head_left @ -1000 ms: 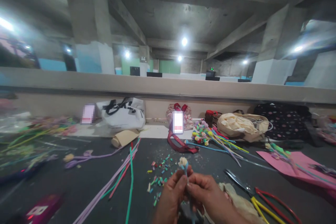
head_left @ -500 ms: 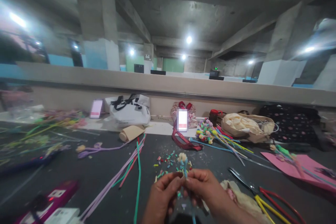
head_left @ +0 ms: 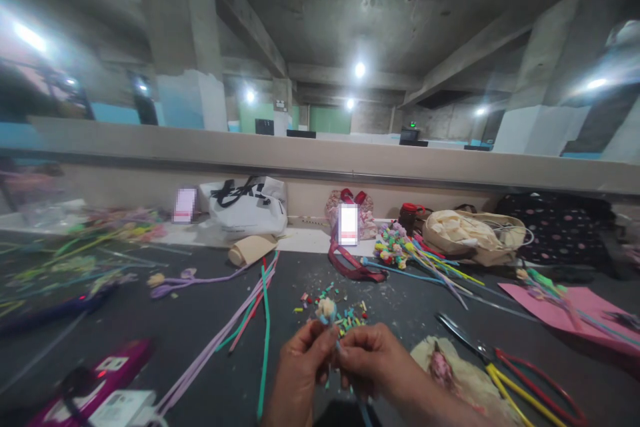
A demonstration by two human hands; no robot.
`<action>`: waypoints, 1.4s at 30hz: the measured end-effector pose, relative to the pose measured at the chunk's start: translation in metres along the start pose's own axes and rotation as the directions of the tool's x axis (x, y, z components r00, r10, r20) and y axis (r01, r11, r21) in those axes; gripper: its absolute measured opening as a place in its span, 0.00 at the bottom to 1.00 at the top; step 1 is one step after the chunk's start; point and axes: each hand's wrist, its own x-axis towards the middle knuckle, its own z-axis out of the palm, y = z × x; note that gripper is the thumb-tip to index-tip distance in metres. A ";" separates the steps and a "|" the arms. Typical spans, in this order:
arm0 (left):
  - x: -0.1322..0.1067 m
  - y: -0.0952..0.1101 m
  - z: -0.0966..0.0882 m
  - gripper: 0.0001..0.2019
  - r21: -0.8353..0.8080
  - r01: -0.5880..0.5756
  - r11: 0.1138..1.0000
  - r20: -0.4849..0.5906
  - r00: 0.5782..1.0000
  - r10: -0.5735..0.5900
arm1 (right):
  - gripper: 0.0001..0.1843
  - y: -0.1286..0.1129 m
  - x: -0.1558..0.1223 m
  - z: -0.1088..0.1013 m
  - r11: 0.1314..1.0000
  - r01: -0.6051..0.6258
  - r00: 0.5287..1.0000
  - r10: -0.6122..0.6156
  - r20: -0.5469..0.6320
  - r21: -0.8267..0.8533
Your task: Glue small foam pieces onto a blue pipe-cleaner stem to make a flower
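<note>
Beyond us, a beige bag (head_left: 493,253) is holding bunched cream material (head_left: 463,230), and a white bag (head_left: 255,213) is hiding its contents. We are pinching a craft flower (head_left: 326,310) above the tabletop (head_left: 405,307) with our left hand (head_left: 307,357) and right hand (head_left: 373,353), both curled nearly closed; its bumpy cream head is topping a pale-blue stem (head_left: 363,407).

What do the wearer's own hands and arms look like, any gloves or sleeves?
Both the left hand and right hand are bare, without gloves. No sleeve, watch or bracelet shows before the picture's lower edge. Rings can't be ruled out, since some fingers are hidden.
</note>
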 end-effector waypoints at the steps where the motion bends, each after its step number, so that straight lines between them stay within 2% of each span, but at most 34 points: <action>1: 0.000 0.005 0.000 0.11 -0.030 -0.029 0.999 -0.018 0.999 0.028 | 0.15 0.001 -0.002 -0.002 1.000 -0.015 1.000 0.015 0.000 -0.026; 4: 0.005 0.028 0.000 0.10 -0.065 -0.061 0.996 -0.111 0.992 0.054 | 0.11 0.004 -0.010 -0.011 0.986 -0.073 0.997 0.076 0.013 -0.149; 8: 0.015 0.067 -0.005 0.06 -0.185 -0.175 0.967 -0.229 0.965 0.131 | 0.09 0.001 -0.028 -0.031 0.955 -0.120 0.992 0.126 0.004 -0.271; 10: 0.019 0.084 -0.010 0.02 -0.243 -0.230 0.942 -0.246 0.954 0.170 | 0.09 -0.001 -0.037 -0.045 0.943 -0.128 0.991 0.131 -0.010 -0.306; 12: 0.022 0.098 -0.015 0.04 -0.309 -0.246 0.919 -0.241 0.955 0.175 | 0.08 0.000 -0.046 -0.062 0.932 -0.144 0.990 0.137 -0.046 -0.333; 15: 0.023 0.106 -0.019 0.06 -0.345 -0.247 0.906 -0.269 0.950 0.157 | 0.08 0.004 -0.052 -0.088 0.893 -0.156 0.987 0.120 -0.111 -0.422; 18: 0.026 0.097 -0.013 0.04 -0.327 -0.188 0.926 -0.266 0.959 0.101 | 0.10 0.004 -0.043 -0.115 0.729 -0.176 0.980 0.066 -0.187 -0.661; 22: 0.034 0.059 0.002 0.03 -0.274 0.051 0.960 -0.118 0.989 -0.086 | 0.07 -0.001 -0.007 -0.144 0.530 -0.188 0.962 -0.069 -0.263 -0.827; 24: 0.039 0.037 0.007 0.05 -0.247 0.125 0.961 -0.077 0.986 -0.148 | 0.07 0.000 0.014 -0.156 0.423 -0.215 0.946 -0.134 -0.296 -0.880; 27: 0.044 0.011 0.008 0.08 -0.249 0.143 0.958 -0.086 0.982 -0.169 | 0.07 0.006 0.041 -0.168 0.251 -0.305 0.916 -0.186 -0.355 -0.919; 31: 0.047 -0.006 0.002 0.10 -0.259 0.195 0.946 -0.067 0.973 -0.219 | 0.13 0.021 0.064 -0.179 0.055 -0.428 0.886 -0.173 -0.431 -0.902; 36: 0.047 -0.011 -0.001 0.11 -0.249 0.213 0.945 0.016 0.976 -0.216 | 0.14 0.029 0.077 -0.186 -0.089 -0.435 0.897 -0.133 -0.422 -0.896; 42: 0.045 -0.011 0.002 0.11 -0.189 0.245 0.951 0.072 0.969 -0.236 | 0.14 0.032 0.085 -0.190 -0.175 -0.431 0.902 -0.125 -0.414 -0.885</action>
